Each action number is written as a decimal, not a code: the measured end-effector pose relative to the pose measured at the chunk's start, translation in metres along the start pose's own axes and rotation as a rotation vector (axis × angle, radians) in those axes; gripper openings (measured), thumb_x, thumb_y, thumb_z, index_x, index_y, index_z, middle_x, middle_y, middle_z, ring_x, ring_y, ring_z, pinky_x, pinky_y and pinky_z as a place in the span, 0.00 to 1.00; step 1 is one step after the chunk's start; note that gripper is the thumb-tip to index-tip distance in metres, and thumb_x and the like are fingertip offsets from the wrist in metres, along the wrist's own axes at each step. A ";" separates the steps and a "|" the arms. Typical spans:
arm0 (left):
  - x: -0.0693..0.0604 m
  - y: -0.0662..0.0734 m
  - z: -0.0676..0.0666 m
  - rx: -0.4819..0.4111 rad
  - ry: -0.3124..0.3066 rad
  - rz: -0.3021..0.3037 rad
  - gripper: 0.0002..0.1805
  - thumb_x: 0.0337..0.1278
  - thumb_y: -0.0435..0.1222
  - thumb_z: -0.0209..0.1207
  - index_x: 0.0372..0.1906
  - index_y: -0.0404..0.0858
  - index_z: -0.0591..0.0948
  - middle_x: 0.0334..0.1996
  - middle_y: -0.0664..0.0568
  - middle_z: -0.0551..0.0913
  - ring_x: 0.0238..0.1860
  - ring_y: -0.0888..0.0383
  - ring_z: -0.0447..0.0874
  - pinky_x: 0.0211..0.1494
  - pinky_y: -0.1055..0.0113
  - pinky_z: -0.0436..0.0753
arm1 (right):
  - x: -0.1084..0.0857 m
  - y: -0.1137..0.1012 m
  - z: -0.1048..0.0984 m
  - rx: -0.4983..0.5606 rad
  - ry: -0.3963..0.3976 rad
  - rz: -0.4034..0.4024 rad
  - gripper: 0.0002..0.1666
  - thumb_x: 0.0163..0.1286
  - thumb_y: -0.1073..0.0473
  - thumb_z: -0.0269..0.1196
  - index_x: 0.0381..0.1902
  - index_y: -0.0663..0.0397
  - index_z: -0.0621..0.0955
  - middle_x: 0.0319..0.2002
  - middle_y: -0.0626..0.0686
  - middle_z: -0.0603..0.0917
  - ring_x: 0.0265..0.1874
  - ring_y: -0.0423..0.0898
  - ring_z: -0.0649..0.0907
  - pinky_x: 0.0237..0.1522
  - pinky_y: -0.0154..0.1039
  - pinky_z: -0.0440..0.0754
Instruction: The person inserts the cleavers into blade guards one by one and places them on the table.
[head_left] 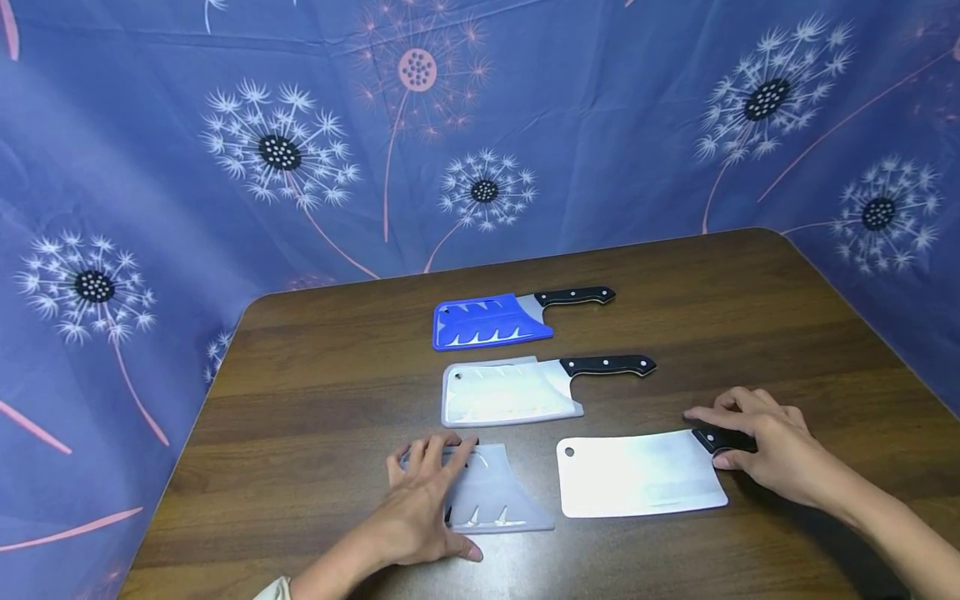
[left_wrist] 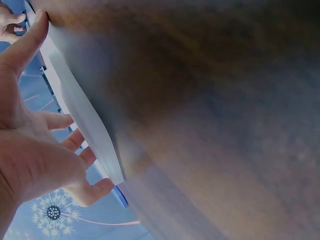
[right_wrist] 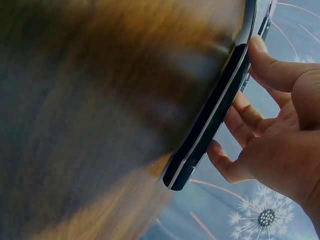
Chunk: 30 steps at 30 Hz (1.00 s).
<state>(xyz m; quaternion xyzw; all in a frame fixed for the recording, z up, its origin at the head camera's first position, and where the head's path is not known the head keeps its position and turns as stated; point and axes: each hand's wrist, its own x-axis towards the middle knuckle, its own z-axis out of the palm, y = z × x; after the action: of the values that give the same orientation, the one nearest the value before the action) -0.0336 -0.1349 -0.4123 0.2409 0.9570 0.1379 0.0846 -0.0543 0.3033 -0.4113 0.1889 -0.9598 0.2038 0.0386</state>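
Observation:
My left hand (head_left: 423, 504) is spread over a translucent white blade sheath (head_left: 501, 493) lying flat on the table. Its fingers reach the sheath's far edge, while the thumb lies just beyond the near edge. Over the black handle (right_wrist: 207, 122) of a bare cleaver (head_left: 637, 475) is my right hand (head_left: 776, 450). The thumb is at the handle's near side beside the blade, and the index finger stretches out beyond the far side. This cleaver lies flat, blade pointing left towards the sheath. My palm and fingers hide most of its handle in the head view.
Behind lie a cleaver in a white translucent sheath (head_left: 510, 393) and, farther back, another cleaver in a blue sheath (head_left: 491, 323), both with black handles to the right. The brown wooden table (head_left: 315, 375) meets a blue dandelion-patterned cloth (head_left: 585, 150) at its back and sides.

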 end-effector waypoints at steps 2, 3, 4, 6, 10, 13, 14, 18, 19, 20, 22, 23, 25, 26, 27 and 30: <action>0.000 0.000 0.000 -0.005 0.007 -0.007 0.69 0.14 0.63 0.76 0.74 0.46 0.60 0.63 0.52 0.62 0.62 0.50 0.60 0.63 0.39 0.52 | 0.000 0.001 0.001 -0.008 0.005 -0.010 0.39 0.39 0.64 0.78 0.55 0.46 0.83 0.43 0.49 0.77 0.44 0.50 0.71 0.40 0.55 0.59; 0.000 0.000 0.001 -0.007 0.011 -0.011 0.68 0.15 0.62 0.76 0.74 0.46 0.60 0.63 0.52 0.62 0.62 0.50 0.60 0.63 0.39 0.52 | 0.000 0.001 0.001 -0.012 0.008 -0.011 0.38 0.39 0.65 0.78 0.54 0.46 0.83 0.42 0.49 0.76 0.44 0.49 0.71 0.40 0.55 0.59; 0.000 0.000 0.001 -0.010 0.014 -0.015 0.67 0.16 0.62 0.76 0.73 0.46 0.60 0.62 0.53 0.63 0.62 0.50 0.60 0.63 0.39 0.52 | 0.000 0.001 0.002 -0.018 0.011 -0.013 0.38 0.39 0.66 0.77 0.53 0.46 0.84 0.42 0.48 0.76 0.43 0.49 0.71 0.40 0.54 0.59; 0.000 0.000 0.001 -0.016 0.021 -0.019 0.66 0.18 0.61 0.76 0.73 0.46 0.61 0.61 0.53 0.63 0.61 0.51 0.60 0.63 0.40 0.51 | 0.000 0.002 0.003 -0.030 0.017 -0.019 0.36 0.39 0.67 0.77 0.52 0.46 0.84 0.41 0.47 0.76 0.42 0.48 0.71 0.40 0.53 0.59; 0.001 0.000 0.000 -0.025 0.031 -0.019 0.63 0.19 0.61 0.77 0.71 0.46 0.64 0.60 0.53 0.64 0.60 0.51 0.61 0.63 0.40 0.51 | -0.001 0.002 0.005 -0.055 0.026 -0.029 0.34 0.38 0.68 0.77 0.48 0.46 0.86 0.39 0.45 0.76 0.39 0.44 0.72 0.37 0.48 0.61; 0.002 -0.001 0.000 -0.031 0.041 -0.017 0.62 0.17 0.60 0.77 0.70 0.46 0.65 0.59 0.52 0.65 0.59 0.51 0.61 0.62 0.40 0.52 | -0.001 0.002 0.007 -0.057 0.030 -0.029 0.32 0.38 0.69 0.77 0.47 0.46 0.87 0.38 0.43 0.77 0.38 0.42 0.73 0.36 0.45 0.64; 0.002 -0.001 0.000 -0.033 0.047 -0.014 0.62 0.17 0.60 0.77 0.70 0.46 0.66 0.59 0.52 0.65 0.59 0.51 0.61 0.62 0.40 0.53 | -0.002 0.002 0.007 -0.057 0.030 -0.028 0.32 0.38 0.69 0.77 0.47 0.47 0.87 0.38 0.43 0.77 0.37 0.42 0.73 0.35 0.45 0.64; 0.002 -0.001 0.001 -0.046 0.065 -0.006 0.62 0.15 0.58 0.78 0.69 0.44 0.68 0.58 0.51 0.66 0.57 0.51 0.62 0.61 0.39 0.54 | -0.002 0.002 0.009 -0.061 0.040 -0.033 0.32 0.38 0.70 0.77 0.46 0.47 0.87 0.37 0.42 0.77 0.37 0.41 0.73 0.34 0.46 0.67; 0.002 -0.001 0.001 -0.047 0.068 -0.004 0.62 0.15 0.58 0.78 0.69 0.44 0.68 0.58 0.51 0.66 0.57 0.51 0.62 0.60 0.39 0.54 | -0.002 0.002 0.009 -0.066 0.045 -0.038 0.32 0.37 0.70 0.77 0.45 0.48 0.87 0.37 0.41 0.77 0.36 0.40 0.73 0.34 0.45 0.67; 0.002 -0.001 0.001 -0.048 0.070 -0.003 0.62 0.15 0.58 0.78 0.69 0.44 0.68 0.58 0.51 0.66 0.56 0.51 0.62 0.60 0.40 0.54 | -0.002 0.002 0.010 -0.071 0.052 -0.045 0.32 0.37 0.70 0.77 0.45 0.48 0.87 0.37 0.41 0.77 0.36 0.40 0.73 0.34 0.44 0.67; 0.002 -0.001 0.001 -0.051 0.071 -0.004 0.61 0.15 0.57 0.78 0.69 0.44 0.68 0.58 0.51 0.66 0.56 0.52 0.62 0.60 0.40 0.54 | -0.002 0.002 0.010 -0.078 0.065 -0.059 0.31 0.36 0.71 0.77 0.44 0.48 0.88 0.36 0.40 0.77 0.36 0.38 0.72 0.33 0.43 0.67; 0.002 -0.001 0.001 -0.052 0.070 -0.006 0.61 0.15 0.57 0.78 0.69 0.44 0.68 0.58 0.51 0.66 0.56 0.52 0.62 0.60 0.40 0.54 | -0.002 0.002 0.010 -0.082 0.073 -0.066 0.31 0.36 0.71 0.76 0.44 0.48 0.88 0.36 0.39 0.76 0.36 0.38 0.72 0.32 0.42 0.66; 0.002 -0.001 0.001 -0.053 0.069 -0.010 0.61 0.14 0.57 0.78 0.68 0.44 0.69 0.57 0.51 0.67 0.56 0.52 0.62 0.60 0.40 0.54 | -0.002 0.002 0.011 -0.088 0.089 -0.076 0.31 0.36 0.72 0.76 0.44 0.49 0.88 0.35 0.39 0.76 0.35 0.37 0.71 0.32 0.40 0.66; 0.002 -0.001 0.001 -0.055 0.067 -0.013 0.61 0.14 0.57 0.78 0.68 0.44 0.69 0.57 0.51 0.67 0.56 0.52 0.62 0.60 0.40 0.54 | -0.002 0.002 0.011 -0.091 0.096 -0.081 0.31 0.36 0.72 0.76 0.43 0.49 0.88 0.35 0.39 0.76 0.35 0.37 0.71 0.32 0.40 0.65; 0.002 -0.001 0.001 -0.057 0.064 -0.018 0.61 0.14 0.57 0.78 0.69 0.44 0.69 0.58 0.52 0.66 0.56 0.52 0.62 0.60 0.40 0.54 | -0.002 0.001 0.011 -0.094 0.102 -0.082 0.31 0.36 0.72 0.76 0.43 0.49 0.88 0.35 0.38 0.76 0.35 0.37 0.71 0.31 0.40 0.65; 0.003 -0.001 0.001 -0.056 0.061 -0.029 0.62 0.14 0.57 0.79 0.69 0.45 0.69 0.58 0.52 0.66 0.56 0.52 0.62 0.59 0.40 0.54 | -0.002 -0.001 0.011 -0.099 0.117 -0.079 0.32 0.36 0.74 0.76 0.44 0.50 0.88 0.35 0.38 0.76 0.35 0.37 0.71 0.32 0.41 0.66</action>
<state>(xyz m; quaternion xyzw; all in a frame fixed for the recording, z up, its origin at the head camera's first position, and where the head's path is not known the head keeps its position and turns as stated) -0.0362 -0.1339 -0.4138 0.2202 0.9583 0.1706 0.0644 -0.0525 0.2991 -0.4210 0.2122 -0.9567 0.1651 0.1117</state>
